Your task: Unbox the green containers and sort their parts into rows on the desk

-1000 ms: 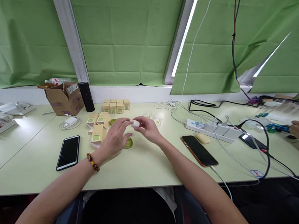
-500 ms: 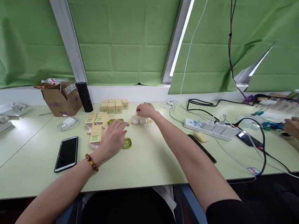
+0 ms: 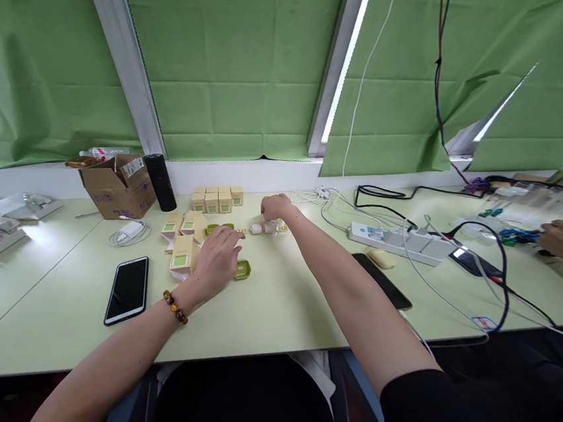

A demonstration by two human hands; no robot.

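Two hands (image 3: 218, 253) (image 3: 276, 206), squarish green dish (image 3: 242, 270), seemingly plastic cylinder (image 3: 256, 228)

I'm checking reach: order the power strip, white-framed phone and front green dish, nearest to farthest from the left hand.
1. Front green dish: just right of the left hand.
2. White-framed phone: to the left.
3. Power strip: far right.

Card and plastic, smooth bench (image 3: 276, 310)
Matt cardboard carton (image 3: 116, 194) by the back edge; glossy-screened phone (image 3: 127, 289) nearer the front; shiny green plastic dish (image 3: 242, 270); matt paper boxes (image 3: 182, 252).
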